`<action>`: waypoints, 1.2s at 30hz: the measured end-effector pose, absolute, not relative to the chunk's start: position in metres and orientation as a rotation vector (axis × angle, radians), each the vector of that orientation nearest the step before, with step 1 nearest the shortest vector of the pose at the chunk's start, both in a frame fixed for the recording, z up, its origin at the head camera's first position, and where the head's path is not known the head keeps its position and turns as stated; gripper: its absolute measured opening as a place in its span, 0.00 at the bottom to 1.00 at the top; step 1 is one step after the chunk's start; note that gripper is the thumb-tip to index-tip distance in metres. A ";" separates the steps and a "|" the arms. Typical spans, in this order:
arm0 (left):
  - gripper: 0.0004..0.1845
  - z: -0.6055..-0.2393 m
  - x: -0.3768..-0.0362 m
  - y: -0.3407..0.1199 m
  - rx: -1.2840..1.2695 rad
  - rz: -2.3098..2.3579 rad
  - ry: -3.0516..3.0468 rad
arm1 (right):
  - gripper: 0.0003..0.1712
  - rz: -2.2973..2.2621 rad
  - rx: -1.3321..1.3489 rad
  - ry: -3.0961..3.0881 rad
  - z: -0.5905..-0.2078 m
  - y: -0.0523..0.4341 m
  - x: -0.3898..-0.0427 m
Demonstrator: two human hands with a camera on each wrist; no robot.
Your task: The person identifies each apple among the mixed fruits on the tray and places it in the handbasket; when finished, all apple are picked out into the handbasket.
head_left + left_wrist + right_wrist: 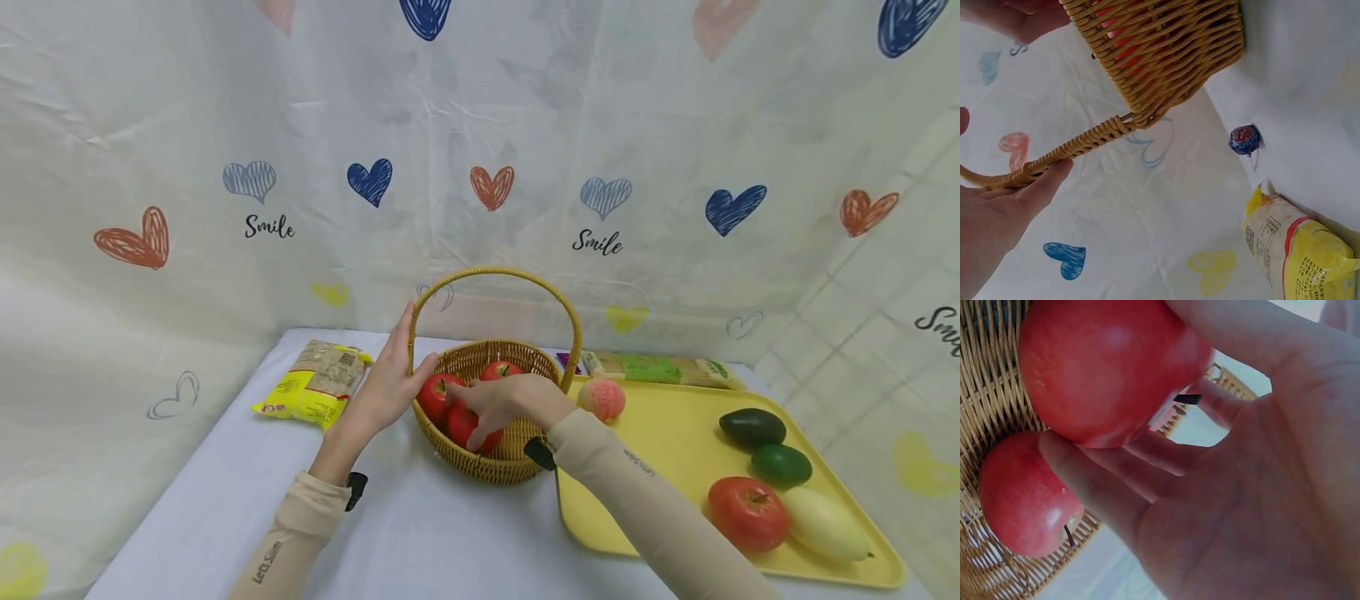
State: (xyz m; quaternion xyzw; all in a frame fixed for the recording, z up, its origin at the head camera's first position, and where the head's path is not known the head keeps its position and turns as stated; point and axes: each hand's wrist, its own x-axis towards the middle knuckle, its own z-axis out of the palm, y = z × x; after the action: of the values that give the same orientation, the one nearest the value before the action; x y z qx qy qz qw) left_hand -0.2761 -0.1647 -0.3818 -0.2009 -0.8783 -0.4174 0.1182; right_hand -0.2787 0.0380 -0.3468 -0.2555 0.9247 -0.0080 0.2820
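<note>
A wicker basket (487,471) with a tall arched handle (498,271) stands upright with several red apples inside. My left hand (390,379) rests against the left side of the handle, its fingers straight along the cane and the thumb spread away, as the left wrist view also shows. Reaching in over the right rim, my right hand (517,398) holds the front apple (1110,369) low in the basket, thumb on one side and fingers on the other. A second apple (1029,497) lies close by its fingertips. One more apple (501,369) sits at the back.
To the right, a yellow tray (600,521) carries a peach (602,400), a large apple (748,512), a pale pear-shaped fruit (825,525) and two dark green fruits. A yellow bag (318,383) lies left, a long package (663,369) behind the tray. A wrapped lollipop (1245,139) shows near the bag.
</note>
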 end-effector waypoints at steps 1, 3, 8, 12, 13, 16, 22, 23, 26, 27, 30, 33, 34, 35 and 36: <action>0.47 -0.382 -0.276 -0.164 -0.586 -1.225 -2.570 | 0.50 0.003 -0.681 2.484 -0.348 0.037 -0.279; 0.47 -0.382 -0.276 -0.164 -0.590 -1.222 -2.568 | 0.52 0.042 -0.658 2.494 -0.351 0.036 -0.278; 0.47 -0.382 -0.276 -0.164 -0.588 -1.216 -2.564 | 0.53 0.098 -0.634 2.514 -0.356 0.034 -0.278; 0.47 -0.383 -0.277 -0.164 -0.582 -1.218 -2.568 | 0.53 0.108 -0.642 2.520 -0.358 0.034 -0.278; 0.47 -0.383 -0.277 -0.164 -0.583 -1.216 -2.570 | 0.53 0.108 -0.645 2.518 -0.359 0.034 -0.279; 0.47 -0.384 -0.277 -0.164 -0.584 -1.210 -2.574 | 0.53 0.094 -0.639 2.508 -0.360 0.034 -0.279; 0.46 -0.384 -0.277 -0.164 -0.589 -1.203 -2.566 | 0.52 0.060 -0.617 2.499 -0.359 0.037 -0.278; 0.46 -0.383 -0.277 -0.164 -0.590 -1.203 -2.564 | 0.53 0.053 -0.615 2.498 -0.359 0.038 -0.278; 0.46 -0.383 -0.278 -0.164 -0.597 -1.205 -2.560 | 0.53 0.023 -0.628 2.495 -0.359 0.041 -0.278; 0.46 -0.383 -0.278 -0.164 -0.600 -1.207 -2.557 | 0.53 0.013 -0.635 2.494 -0.359 0.043 -0.278; 0.46 -0.383 -0.279 -0.164 -0.601 -1.210 -2.551 | 0.52 -0.016 -0.652 2.493 -0.360 0.047 -0.278; 0.46 -0.384 -0.279 -0.164 -0.602 -1.213 -2.545 | 0.53 -0.038 -0.637 2.487 -0.361 0.049 -0.278; 0.46 -0.385 -0.279 -0.164 -0.602 -1.214 -2.544 | 0.53 -0.046 -0.637 2.483 -0.361 0.049 -0.278; 0.47 -0.385 -0.279 -0.164 -0.601 -1.217 -2.545 | 0.53 -0.055 -0.633 2.480 -0.361 0.050 -0.278; 0.47 -0.385 -0.279 -0.164 -0.599 -1.217 -2.548 | 0.53 -0.063 -0.633 2.474 -0.361 0.050 -0.278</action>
State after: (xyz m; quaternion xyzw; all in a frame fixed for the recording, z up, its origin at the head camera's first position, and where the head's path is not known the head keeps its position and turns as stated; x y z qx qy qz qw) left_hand -0.2793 -0.1641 -0.3852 -0.2058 -0.8755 -0.4182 0.1275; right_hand -0.2775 0.0502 -0.3610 -0.2373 0.9271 -0.0238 0.2891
